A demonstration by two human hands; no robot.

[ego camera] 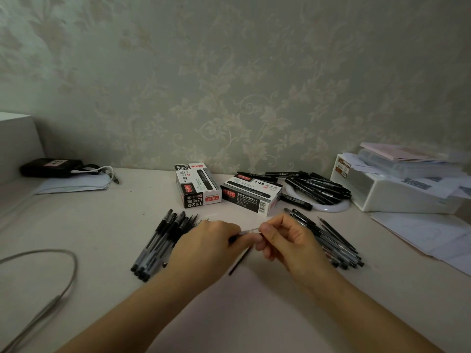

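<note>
Both hands meet at the table's middle on one gel pen [248,231]. My left hand [209,244] grips its dark end, and my right hand [283,238] pinches the clear barrel between thumb and fingers. A thin black refill [239,261] lies on the table just below the hands. Left of them lies a pile of capped black gel pens [159,247]. Another pile of pens [334,244] lies to the right, partly hidden by my right hand.
Two black-and-white marker boxes [197,186] [251,193] stand behind the hands. Black markers [316,188] lie heaped on a white round base. At right are a white storage box [397,192] and loose papers [430,235]. A grey cable [61,284] loops at left; a black pouch [51,168] sits far left.
</note>
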